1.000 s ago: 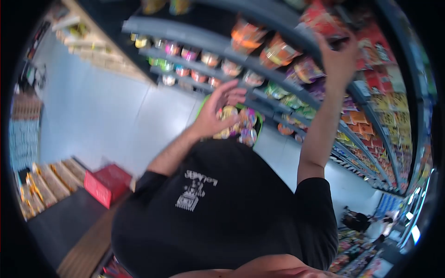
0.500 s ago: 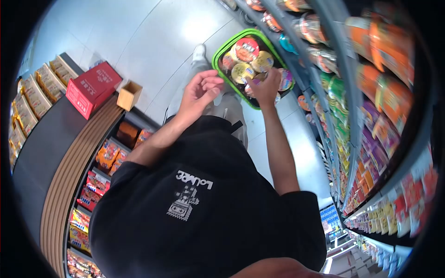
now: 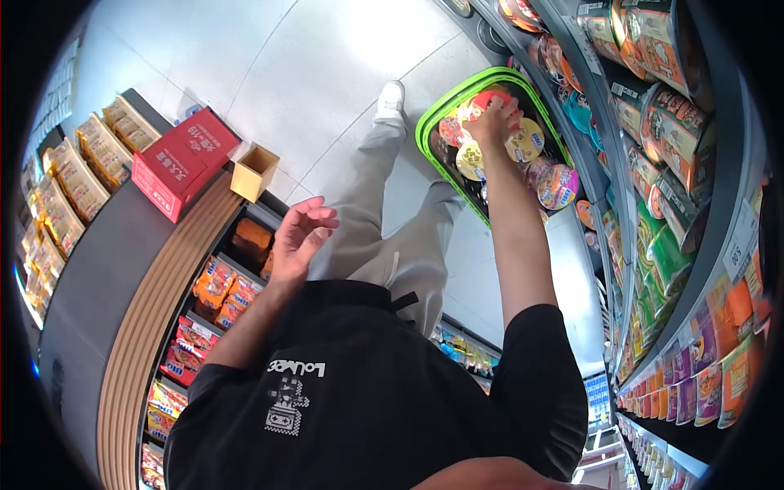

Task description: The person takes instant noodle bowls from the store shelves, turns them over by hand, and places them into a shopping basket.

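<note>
My right hand [image 3: 492,122] reaches into a green-rimmed basket [image 3: 434,110] on the floor, its fingers spread over a red-lidded cup [image 3: 500,101]. Whether the fingers grip that cup is hard to make out. Around it in the basket lie several round cups, among them yellow-lidded ones [image 3: 525,140] and a purple one [image 3: 559,186]. My left hand [image 3: 300,238] hangs in the air left of my legs, fingers loosely curled and apart, with nothing in it.
Shelves of packaged noodles and snacks [image 3: 671,122] run along the right, close to the basket. On the left a counter [image 3: 90,269] bears a red box [image 3: 184,163] and a small wooden box [image 3: 254,171]. Below are shelves of packets [image 3: 214,282].
My right hand has shifted from the basket's near side to the red-lidded cup farther in. My left hand has moved left and closer to my body. The view has shifted.
</note>
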Demonstrator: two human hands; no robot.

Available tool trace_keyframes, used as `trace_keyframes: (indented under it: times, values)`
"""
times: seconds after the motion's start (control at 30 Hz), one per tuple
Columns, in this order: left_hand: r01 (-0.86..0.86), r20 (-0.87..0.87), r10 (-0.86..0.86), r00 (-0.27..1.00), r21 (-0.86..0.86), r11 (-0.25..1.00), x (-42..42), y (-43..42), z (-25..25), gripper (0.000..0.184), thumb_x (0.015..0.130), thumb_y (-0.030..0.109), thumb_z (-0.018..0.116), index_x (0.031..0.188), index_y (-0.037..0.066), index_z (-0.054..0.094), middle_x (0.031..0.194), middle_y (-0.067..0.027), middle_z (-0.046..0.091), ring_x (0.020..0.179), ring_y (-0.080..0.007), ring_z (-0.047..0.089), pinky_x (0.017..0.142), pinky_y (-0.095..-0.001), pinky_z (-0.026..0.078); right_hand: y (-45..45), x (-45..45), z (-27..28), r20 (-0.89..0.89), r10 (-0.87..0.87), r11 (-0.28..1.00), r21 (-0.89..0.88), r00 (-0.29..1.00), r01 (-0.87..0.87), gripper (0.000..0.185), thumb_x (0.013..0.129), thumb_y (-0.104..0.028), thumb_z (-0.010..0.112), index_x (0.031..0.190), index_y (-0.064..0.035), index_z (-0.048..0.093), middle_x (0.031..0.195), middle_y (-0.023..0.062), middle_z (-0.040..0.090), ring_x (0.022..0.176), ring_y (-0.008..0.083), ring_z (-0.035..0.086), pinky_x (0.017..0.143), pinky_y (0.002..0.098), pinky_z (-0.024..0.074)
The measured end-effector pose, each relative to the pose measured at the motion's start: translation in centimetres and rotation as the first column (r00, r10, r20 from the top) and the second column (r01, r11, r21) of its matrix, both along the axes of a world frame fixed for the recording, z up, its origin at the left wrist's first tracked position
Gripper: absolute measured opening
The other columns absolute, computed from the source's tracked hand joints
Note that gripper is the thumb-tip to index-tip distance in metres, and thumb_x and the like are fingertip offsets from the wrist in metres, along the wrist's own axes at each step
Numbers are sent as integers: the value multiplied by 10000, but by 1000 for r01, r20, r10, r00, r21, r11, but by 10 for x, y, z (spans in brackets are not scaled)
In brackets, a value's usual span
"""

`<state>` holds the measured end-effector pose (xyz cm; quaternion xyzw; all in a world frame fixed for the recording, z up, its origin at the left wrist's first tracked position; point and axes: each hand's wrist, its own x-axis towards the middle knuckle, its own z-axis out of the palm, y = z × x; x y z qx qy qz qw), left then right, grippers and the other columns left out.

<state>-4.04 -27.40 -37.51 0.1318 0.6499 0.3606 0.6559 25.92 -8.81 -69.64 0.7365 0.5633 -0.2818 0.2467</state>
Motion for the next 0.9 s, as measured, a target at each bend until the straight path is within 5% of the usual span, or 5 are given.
trace_keyframes:
  times: [0.13,0.23,0.43,0.6,0.9]
  values:
    - [2,112,-14,994,102,995,18,21,15,466,943,-1,584,1390,3,451,1226,-73,599,1117,-175,582,1021,-359,448,-10,35,25,-334,-237,964,37,912,264,1003,653,-427,877,1434,-121,327,1498,211,251,1355,446,311,1067,622,349]
    - [64,109,-85,990,185,981,36,33,34,496,937,6,594,1406,14,432,1252,-61,582,1139,-155,563,1026,-348,439,-22,73,64,-800,-520,770,-288,298,570,867,741,-351,832,1410,-72,356,1333,170,510,1226,299,531,1029,471,451]
    - [432,-262,-344,902,522,735,100,82,116,969,734,237,878,1498,62,308,1476,-152,425,1354,-261,440,1120,-443,355,-97,128,323,-558,-394,665,-722,-730,193,868,839,-399,705,1525,-41,310,1527,169,412,1376,364,447,1128,518,395]
    - [601,-552,-344,759,798,46,177,103,209,1316,498,406,985,1533,103,230,1547,-239,291,1433,-426,309,1162,-541,289,-129,127,495,-650,-247,610,-681,-719,406,660,987,-416,524,1510,-49,357,1511,146,439,1344,319,491,1093,486,439]
    - [586,-637,-260,726,771,-251,246,110,293,1183,528,273,891,1523,24,301,1530,-229,331,1440,-408,307,1169,-497,300,-197,153,558,-817,203,512,-382,-540,769,683,1013,-527,420,1525,-84,331,1537,122,405,1390,318,431,1118,488,399]
